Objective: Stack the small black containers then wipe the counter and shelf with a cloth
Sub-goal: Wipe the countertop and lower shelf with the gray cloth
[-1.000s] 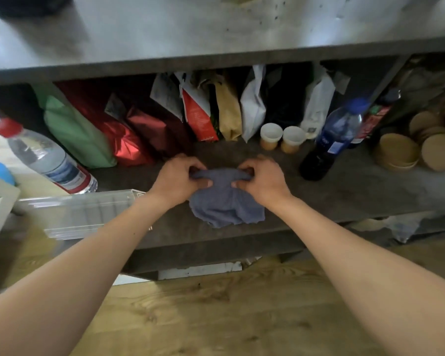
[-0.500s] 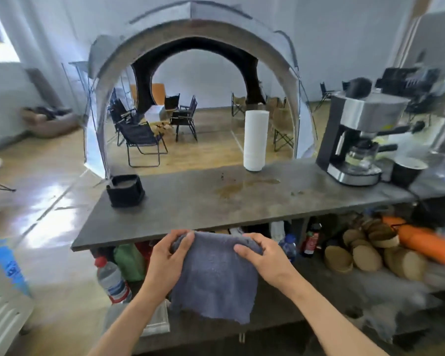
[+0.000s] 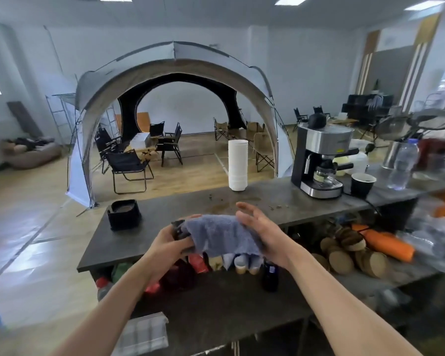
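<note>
A blue-grey cloth [image 3: 220,235] is bunched between both hands above the front edge of the grey counter [image 3: 129,240]. My left hand [image 3: 171,242] grips its left end. My right hand [image 3: 261,232] cups the right side, palm under the cloth and fingers spread. The stacked small black containers [image 3: 123,214] stand at the counter's back left corner. Brown stains and crumbs [image 3: 231,202] mark the counter just beyond the cloth. The lower shelf [image 3: 216,299] lies below, in shadow.
A white cup stack [image 3: 238,164], a coffee machine [image 3: 321,156], a black cup [image 3: 362,185] and a water bottle [image 3: 402,163] stand on the counter's right half. Bags, bottles and brown lids [image 3: 344,255] crowd the shelf. A clear tray [image 3: 144,332] sits at its front left.
The view rose from the lower shelf to the counter. Both hands lifted the cloth off the shelf and carried it up over the counter's front edge, bunching it tighter.
</note>
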